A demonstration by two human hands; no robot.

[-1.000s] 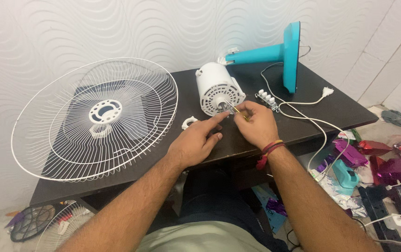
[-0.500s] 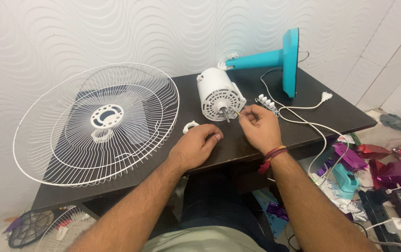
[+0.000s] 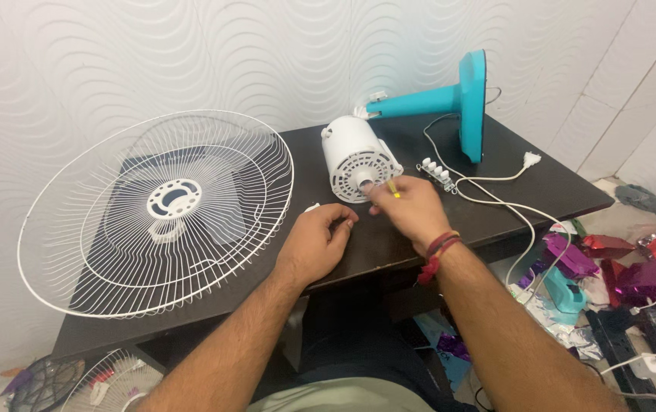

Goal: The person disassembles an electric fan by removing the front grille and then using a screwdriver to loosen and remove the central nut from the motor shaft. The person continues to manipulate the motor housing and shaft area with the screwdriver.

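From the head camera I look down at a dark counter by a white wavy wall.

My right hand is closed around a small yellow-tipped tool. I think it is a tiny screwdriver, but most of it is hidden in my fingers. The tip sits right at the front of the white fan motor, near the middle hole. The motor lies on its side in the middle of the counter, with its round vented face turned toward me.

My left hand rests on the counter just beside the motor, with its fingers curled in. A small white piece peeks out at the fingertips. I cannot tell if the hand grips it.

A big white wire fan guard lies flat to the left and hangs over the counter's edge. Behind the motor lies a teal fan stand, tipped on its side. A white cord with a plug runs across the right part of the counter.
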